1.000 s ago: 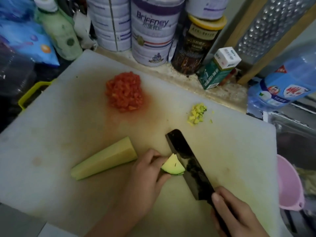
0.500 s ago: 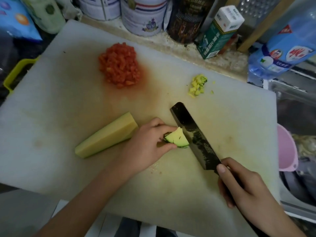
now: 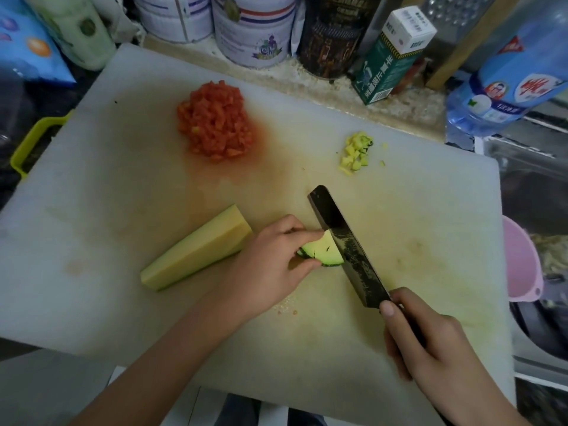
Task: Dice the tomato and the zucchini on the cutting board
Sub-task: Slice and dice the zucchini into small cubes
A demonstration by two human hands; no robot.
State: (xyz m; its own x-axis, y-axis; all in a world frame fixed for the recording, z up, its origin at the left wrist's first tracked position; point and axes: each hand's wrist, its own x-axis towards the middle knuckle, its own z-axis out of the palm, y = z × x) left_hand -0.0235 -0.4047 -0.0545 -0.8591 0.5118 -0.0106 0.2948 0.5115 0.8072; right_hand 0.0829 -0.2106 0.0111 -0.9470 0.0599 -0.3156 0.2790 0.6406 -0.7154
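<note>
Gripping the handle of a broad, dark-bladed kitchen knife [image 3: 347, 247], the person's right hand [image 3: 430, 342] is wrapping fully closed around it above the near right part of a large white plastic cutting board [image 3: 92, 302]. One fingertip is resting at the heel of the blade, probably to steady the cut. The blade is angling away toward the board's middle, its side lying against a small stack of thin, pale-green, dark-skinned zucchini slices [image 3: 322, 252].

The left hand [image 3: 270, 259], reaching in from the near edge, is pinching that stack between curled fingertips and thumb. It seems to be holding the slices together so they do not slide apart under the knife. The fingertips are sitting just beside the blade. Whether the edge is biting into the stack is hard to tell.

Just left of that hand, a long pale-yellow wedge of zucchini [image 3: 196, 250] is lying apart from the work, seemingly waiting its turn.

Farther on, toward the far edge, a heaped pile of red diced tomato [image 3: 215, 121] is sitting in a stain of its own juice, so the tomato looks finished. To its right, nearer the far right corner, a much smaller heap of yellow-green diced zucchini [image 3: 356, 152] is lying clear of the cutting spot. Most of the zucchini appears undiced.

Beyond the far edge, round white tins [image 3: 252, 29] and a green carton [image 3: 390, 56] are standing.
</note>
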